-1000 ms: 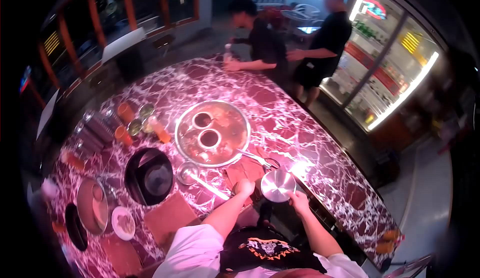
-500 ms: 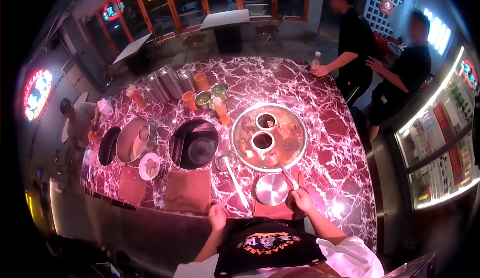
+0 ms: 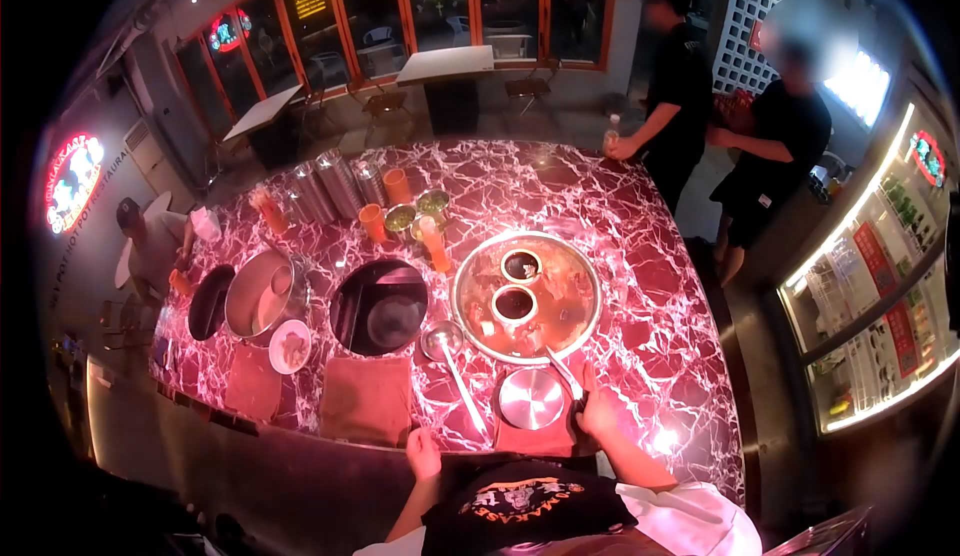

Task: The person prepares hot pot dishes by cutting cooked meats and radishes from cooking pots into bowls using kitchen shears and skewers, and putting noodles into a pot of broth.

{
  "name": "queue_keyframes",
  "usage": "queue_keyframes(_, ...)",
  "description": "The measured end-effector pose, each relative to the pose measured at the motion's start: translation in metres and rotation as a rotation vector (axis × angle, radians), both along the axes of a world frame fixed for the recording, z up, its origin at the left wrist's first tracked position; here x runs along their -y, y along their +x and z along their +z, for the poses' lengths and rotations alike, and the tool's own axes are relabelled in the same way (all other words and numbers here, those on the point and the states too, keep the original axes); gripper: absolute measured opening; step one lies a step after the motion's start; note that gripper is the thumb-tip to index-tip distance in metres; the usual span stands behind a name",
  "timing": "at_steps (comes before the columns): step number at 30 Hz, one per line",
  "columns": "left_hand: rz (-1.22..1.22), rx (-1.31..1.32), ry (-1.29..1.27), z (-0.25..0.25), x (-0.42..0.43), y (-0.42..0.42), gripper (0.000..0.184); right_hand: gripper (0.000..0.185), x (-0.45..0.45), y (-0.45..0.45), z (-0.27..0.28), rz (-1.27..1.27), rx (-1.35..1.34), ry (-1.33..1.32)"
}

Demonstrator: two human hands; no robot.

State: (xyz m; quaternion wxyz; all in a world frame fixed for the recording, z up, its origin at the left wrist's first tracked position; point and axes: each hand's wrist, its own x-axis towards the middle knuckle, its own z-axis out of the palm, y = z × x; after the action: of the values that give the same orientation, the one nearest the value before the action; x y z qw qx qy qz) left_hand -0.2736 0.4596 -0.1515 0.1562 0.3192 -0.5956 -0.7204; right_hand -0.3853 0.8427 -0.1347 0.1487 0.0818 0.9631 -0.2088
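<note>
Surface (image 3: 650,376), viewed from within the room: a broad dark-red slab with white marble-like veining, glossy enough to mirror the lamps. Right of its centre sat a wide metal pot (image 3: 598,301), circular and full of reddish broth. Left of this lay a round black well (image 3: 344,308), smooth and hollow; a deep metal vessel (image 3: 238,296) stood nearer the left edge. Along the near edge lay a brown mat (image 3: 365,401), probably there to guard the polish. The ladle (image 3: 464,391) pointed its slim handle toward that edge, presumably for easy reach. The metal disc (image 3: 531,399), flat and brightly reflective, lay between pot and near edge, above a second brown cloth. Just beside its right side was the right hand (image 3: 600,416), fingers pointing forward; whether this grip pinched anything could not be told. The left hand (image 3: 423,453) was at the near edge, seemingly curled, its grip too indistinct to judge. Smallest, two pale-rimmed inserts (image 3: 514,323) stood in the broth, likely keeping their dark contents separate.
</note>
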Motion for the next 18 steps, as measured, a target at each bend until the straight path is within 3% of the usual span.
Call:
queue_keyframes(1,-0.003,0.013,0.008,-0.005,0.001,0.002,0.017,0.091,-0.001,0.0,-0.01,0.033,-0.041,0.06)
queue_keyframes(3,-0.065,0.059,0.057,-0.01,0.002,0.004,0.014,0.08,-0.003,-0.009,-0.007,-0.015,0.03,0.045)
queue_keyframes(5,-0.127,0.042,0.053,-0.021,0.003,0.005,0.012,0.06,-0.007,-0.016,0.008,0.009,0.038,0.041)
queue_keyframes(6,-0.169,0.045,0.032,-0.023,0.005,0.006,0.012,0.041,-0.015,-0.019,0.001,-0.035,0.028,-0.064)
queue_keyframes(7,-0.212,0.041,0.012,-0.024,0.007,0.003,0.012,0.036,-0.032,-0.026,-0.025,0.004,0.028,-0.159)
queue_keyframes(9,-0.272,0.038,0.024,-0.018,0.014,-0.003,0.013,0.036,-0.028,-0.015,0.021,-0.147,0.148,-0.4)
queue_keyframes(11,-0.299,-0.022,0.021,-0.027,0.03,-0.007,0.015,0.046,-0.062,-0.014,-0.076,-0.135,-0.057,-0.422)
queue_keyframes(12,-0.302,0.004,0.005,-0.027,0.039,-0.008,0.017,0.047,-0.044,0.0,-0.032,-0.336,0.023,-0.459)
queue_keyframes(14,-0.328,-0.015,-0.005,-0.029,0.057,-0.009,0.02,0.035,-0.045,0.011,-0.041,-0.32,-0.037,-0.532)
queue_keyframes(15,-0.352,0.038,0.028,-0.017,0.061,-0.01,0.02,0.023,-0.008,0.023,0.017,-0.433,-0.059,-0.63)
queue_keyframes(17,-0.387,0.049,0.067,-0.004,0.065,-0.014,0.018,0.019,-0.015,0.027,-0.019,-0.469,-0.165,-0.689)
queue_keyframes(18,-0.394,0.071,0.07,0.001,0.063,-0.019,0.018,0.021,-0.01,0.027,-0.012,-0.488,-0.164,-0.659)
